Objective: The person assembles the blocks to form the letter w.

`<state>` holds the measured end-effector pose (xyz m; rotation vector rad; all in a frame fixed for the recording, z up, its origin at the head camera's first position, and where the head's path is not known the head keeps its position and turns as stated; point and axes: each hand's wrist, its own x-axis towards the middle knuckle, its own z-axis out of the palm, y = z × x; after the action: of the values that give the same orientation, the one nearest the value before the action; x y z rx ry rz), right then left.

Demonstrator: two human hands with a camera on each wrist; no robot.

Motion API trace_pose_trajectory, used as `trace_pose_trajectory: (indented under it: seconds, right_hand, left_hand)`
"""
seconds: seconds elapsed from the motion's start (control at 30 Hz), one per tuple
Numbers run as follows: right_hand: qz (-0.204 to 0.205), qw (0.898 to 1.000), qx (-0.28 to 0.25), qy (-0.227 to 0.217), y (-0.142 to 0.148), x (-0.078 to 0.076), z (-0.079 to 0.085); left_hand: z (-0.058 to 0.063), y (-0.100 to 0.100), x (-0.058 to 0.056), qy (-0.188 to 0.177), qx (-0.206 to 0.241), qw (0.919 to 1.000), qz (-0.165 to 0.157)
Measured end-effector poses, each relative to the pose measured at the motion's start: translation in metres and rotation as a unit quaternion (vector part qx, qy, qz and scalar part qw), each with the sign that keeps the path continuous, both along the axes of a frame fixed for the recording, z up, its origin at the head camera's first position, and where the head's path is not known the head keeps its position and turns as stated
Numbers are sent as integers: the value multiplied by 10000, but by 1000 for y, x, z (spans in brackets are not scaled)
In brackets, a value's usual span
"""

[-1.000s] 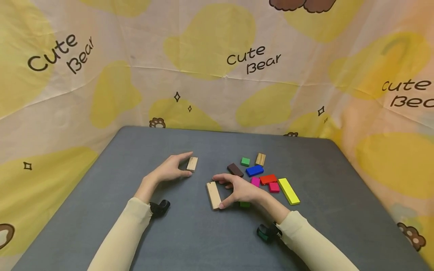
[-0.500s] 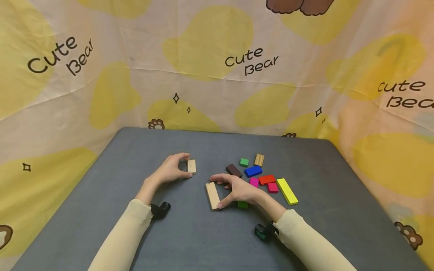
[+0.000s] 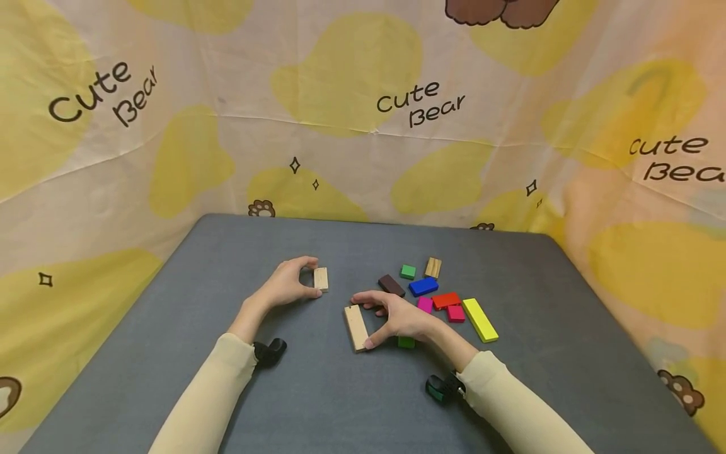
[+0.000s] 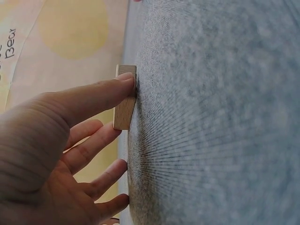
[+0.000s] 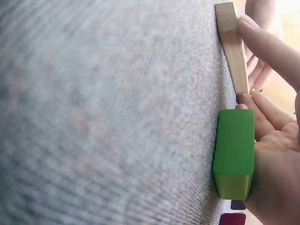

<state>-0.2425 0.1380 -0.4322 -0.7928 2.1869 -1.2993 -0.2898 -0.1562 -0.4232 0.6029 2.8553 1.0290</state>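
Observation:
In the head view my left hand [image 3: 283, 282] pinches a short pale wooden block [image 3: 321, 279] by its ends, thumb at the near end and fingers at the far one. The left wrist view shows the thumb pressed to this block [image 4: 123, 115], which lies flat on the table. To its right and nearer, my right hand [image 3: 404, 316] spans a longer pale wooden block [image 3: 356, 328], thumb at the near end, index finger at the far end. A green block [image 5: 236, 140] lies beside the right palm, partly hidden by that hand in the head view.
Right of the hands lie a dark brown block [image 3: 391, 285], a small green block [image 3: 408, 272], a striped wooden block [image 3: 433, 267], a blue block [image 3: 423, 287], a red block [image 3: 446, 301], pink blocks and a long yellow block [image 3: 480, 320]. A printed cloth [image 3: 340, 94] hangs behind the grey table [image 3: 317, 391].
My left fingers have closed in on the short wooden block's ends, and it has turned slightly and come a little nearer. My right hand and the long block hold almost still.

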Motion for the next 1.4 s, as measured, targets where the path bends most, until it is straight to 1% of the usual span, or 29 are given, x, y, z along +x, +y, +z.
trace_pose_trajectory:
  seconds: [0.17, 0.3, 0.47, 0.53, 0.63, 0.8, 0.9, 0.97, 1.03, 1.17, 1.3, 1.4]
  right_hand:
    - [-19, 10000, -32, -10, 1, 0, -2]
    - [-43, 10000, 2, 82, 0, 0, 0]
    - [-41, 9985, 264, 483, -4, 4, 5]
    - [16, 9968, 425, 673, -6, 6, 7]
    - [100, 9947, 594, 835, -7, 9, 11]
    - [187, 9907, 727, 1134, -7, 12, 13]
    - [147, 9884, 747, 1316, -8, 16, 14]
    - [51, 9898, 627, 1278, -8, 20, 14]
    - [-53, 9924, 476, 1131, -8, 23, 13]
    - [-150, 9957, 209, 888, -8, 28, 12]
    - [-120, 9961, 222, 840, -7, 29, 9]
    - [-91, 9958, 297, 860, -7, 28, 8]
  left_hand:
    - [-1, 1, -1, 19, -22, 10000, -7]
    - [-1, 2, -1, 17, -25, 10000, 56]
    - [0, 3, 1, 37, 16, 9999, 98]
    - [-1, 3, 1, 30, 13, 10000, 82]
    - [-1, 2, 1, 11, 7, 10000, 34]
    - [2, 1, 2, -17, 54, 10000, -17]
    - [3, 1, 3, 27, 63, 9999, -76]
    - [2, 1, 3, 69, 45, 9999, -104]
    - [2, 2, 4, 94, 66, 9999, -127]
    - [2, 5, 5, 15, 131, 9999, -46]
    - [2, 9, 7, -98, 237, 9996, 107]
    - [2, 12, 7, -135, 284, 9994, 147]
